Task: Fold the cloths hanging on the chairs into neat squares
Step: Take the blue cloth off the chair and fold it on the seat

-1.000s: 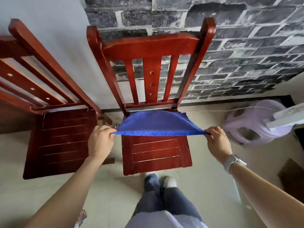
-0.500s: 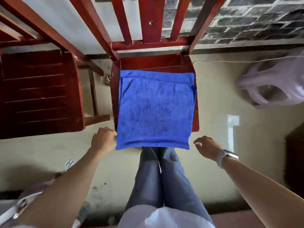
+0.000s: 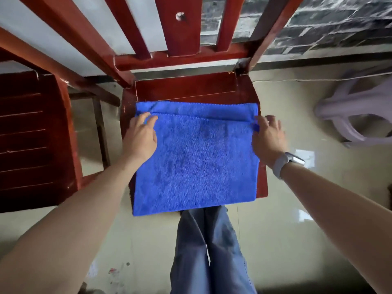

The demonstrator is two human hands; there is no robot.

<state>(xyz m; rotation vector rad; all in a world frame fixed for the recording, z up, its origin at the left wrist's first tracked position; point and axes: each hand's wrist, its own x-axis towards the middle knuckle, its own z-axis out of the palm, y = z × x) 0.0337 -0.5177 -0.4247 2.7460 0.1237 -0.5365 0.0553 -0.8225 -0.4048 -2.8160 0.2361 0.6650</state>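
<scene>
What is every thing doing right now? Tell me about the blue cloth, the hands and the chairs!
blue cloth: folded once, lying flat on the seat, top layer's edge short of the far edge
left hand: fingers straight, resting on the cloth's far left corner
right hand: at the far right corner, grip unclear
middle chair: upright, holding the cloth
left chair: upright, seat bare
plastic stool: tipped on its side

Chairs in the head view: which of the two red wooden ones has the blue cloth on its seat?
The middle chair, straight ahead of the person. The blue cloth lies folded on its seat, left hand and right hand at its sides. The left chair has a bare seat.
</scene>
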